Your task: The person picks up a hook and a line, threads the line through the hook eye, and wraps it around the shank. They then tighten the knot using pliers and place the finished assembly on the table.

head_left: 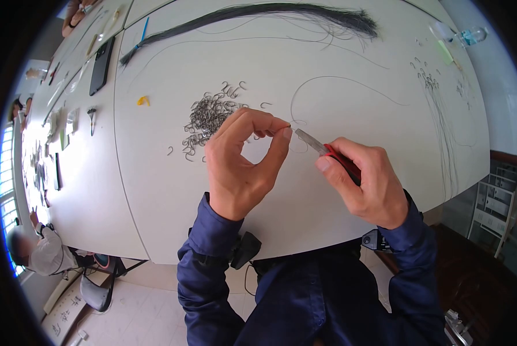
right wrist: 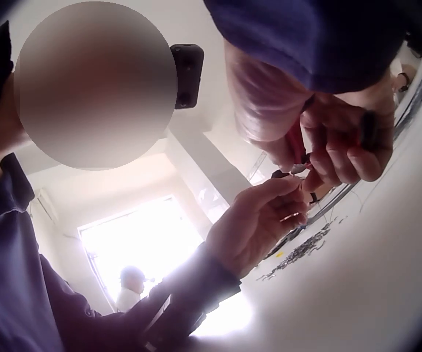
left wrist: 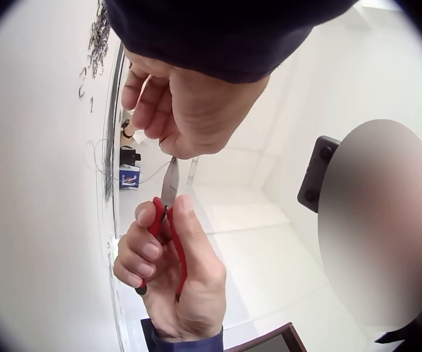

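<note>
While a heap of curved dark-grey metal hooks [head_left: 207, 114] lies on the white bench [head_left: 163, 199], your left hand [head_left: 238, 154] beside it pinches a tiny dark piece [head_left: 289, 126] in its fingers [head_left: 263, 119]; close to those point red-handled metal pliers [head_left: 329, 151], gripped by your right hand [head_left: 371, 181].

Bare metal against a smooth bench [head_left: 166, 202]
Pliers [head_left: 313, 140] show bare metal and smooth, plastic-looking grips [head_left: 348, 167]; hooks [head_left: 209, 118] are dull metal; sleeves [head_left: 212, 233] are cloth with slight sheen.
</note>
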Demonstrator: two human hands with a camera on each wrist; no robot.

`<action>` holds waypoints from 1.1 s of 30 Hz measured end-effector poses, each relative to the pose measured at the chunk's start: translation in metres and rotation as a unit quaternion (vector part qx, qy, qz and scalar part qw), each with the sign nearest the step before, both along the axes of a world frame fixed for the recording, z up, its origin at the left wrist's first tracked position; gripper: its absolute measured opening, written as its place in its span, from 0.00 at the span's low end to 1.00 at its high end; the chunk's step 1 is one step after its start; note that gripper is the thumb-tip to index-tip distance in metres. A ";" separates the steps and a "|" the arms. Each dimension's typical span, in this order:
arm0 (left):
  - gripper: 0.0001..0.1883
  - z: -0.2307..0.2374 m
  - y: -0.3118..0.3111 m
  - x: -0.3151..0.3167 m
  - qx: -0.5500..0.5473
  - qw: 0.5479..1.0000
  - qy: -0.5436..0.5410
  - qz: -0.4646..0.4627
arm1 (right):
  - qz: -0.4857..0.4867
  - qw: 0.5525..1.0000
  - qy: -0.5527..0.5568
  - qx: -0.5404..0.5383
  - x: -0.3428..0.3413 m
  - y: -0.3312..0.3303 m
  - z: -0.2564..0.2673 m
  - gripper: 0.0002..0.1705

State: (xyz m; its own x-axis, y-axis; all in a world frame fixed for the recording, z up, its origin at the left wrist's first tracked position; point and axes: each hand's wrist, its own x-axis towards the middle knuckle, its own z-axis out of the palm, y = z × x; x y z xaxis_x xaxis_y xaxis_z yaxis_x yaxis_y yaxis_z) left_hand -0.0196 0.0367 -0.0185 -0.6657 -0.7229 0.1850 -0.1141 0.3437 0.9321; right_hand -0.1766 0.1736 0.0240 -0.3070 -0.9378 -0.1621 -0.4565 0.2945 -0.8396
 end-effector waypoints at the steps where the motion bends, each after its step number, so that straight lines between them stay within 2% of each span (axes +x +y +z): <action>1: 0.04 0.000 0.000 0.000 0.011 1.000 0.000 0.001 | -0.005 1.000 0.002 -0.009 0.000 0.001 -0.002 0.19; 6: 0.04 -0.005 0.001 -0.004 0.026 0.998 0.049 0.023 | -0.011 1.000 0.001 -0.005 -0.001 0.000 -0.001 0.21; 12: 0.04 -0.005 0.000 -0.003 0.040 0.998 0.056 0.009 | -0.009 1.000 0.006 -0.010 -0.001 0.001 -0.002 0.21; 21: 0.05 0.007 0.004 0.001 0.184 0.981 0.062 -0.016 | -0.017 1.000 -0.012 -0.003 -0.002 0.001 0.000 0.21; 25: 0.05 0.006 0.003 0.001 0.194 0.979 0.067 -0.019 | -0.024 0.998 -0.048 -0.017 -0.001 0.000 0.003 0.20; 33: 0.06 0.009 0.004 0.000 0.215 0.975 0.058 -0.015 | 0.004 1.000 -0.022 0.005 0.000 -0.002 0.004 0.19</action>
State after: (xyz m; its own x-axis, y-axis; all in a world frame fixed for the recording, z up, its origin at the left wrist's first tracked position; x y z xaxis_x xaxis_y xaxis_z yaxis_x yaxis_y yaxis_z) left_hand -0.0191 0.0407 -0.0099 -0.6806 -0.7306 -0.0548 0.0054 -0.0799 0.9968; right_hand -0.1765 0.1713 0.0285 -0.2915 -0.9387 -0.1839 -0.4224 0.2987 -0.8558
